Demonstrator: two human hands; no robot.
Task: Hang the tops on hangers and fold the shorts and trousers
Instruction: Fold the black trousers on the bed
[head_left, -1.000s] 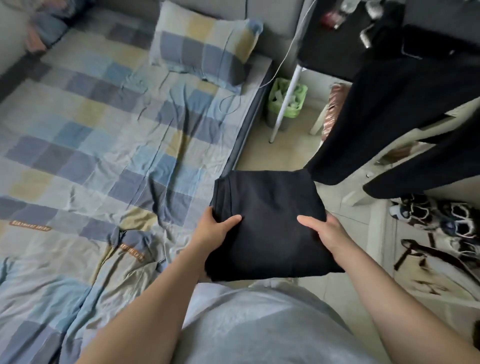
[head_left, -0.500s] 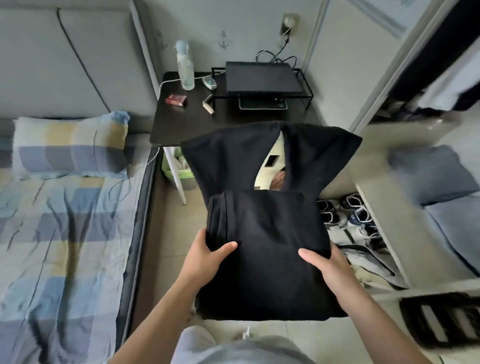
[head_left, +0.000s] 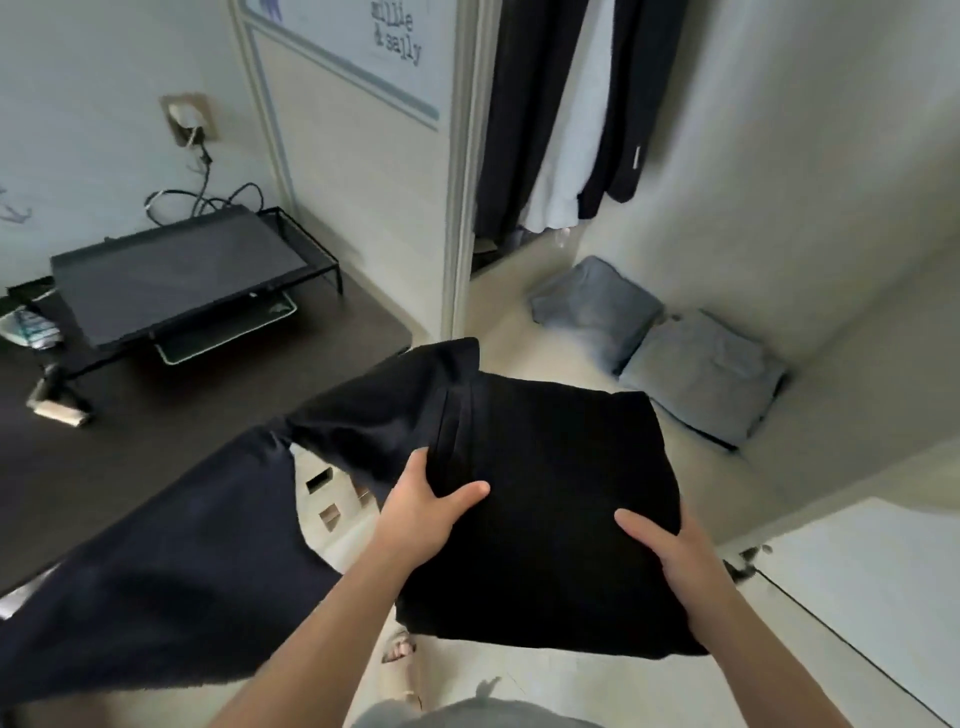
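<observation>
the folded black garment (head_left: 545, 519) is held in the air before the open wardrobe. it is gripped at its near left edge by the left hand (head_left: 421, 512) and at its near right edge by the right hand (head_left: 670, 556). each thumb is laid on top and the fingers are hidden under the cloth. whether it is shorts or trousers cannot be told. a second dark cloth (head_left: 182, 561) is cut off at the left edge, and part of the dark table (head_left: 130, 457) is covered by it. on the wardrobe floor, a darker grey folded pile (head_left: 592, 306) and a lighter grey folded pile (head_left: 701, 374) are set just beside each other along the right wall. bare floor is seen nearer and to their left, below the hanging clothes (head_left: 545, 104), whose tops are cut off.
</observation>
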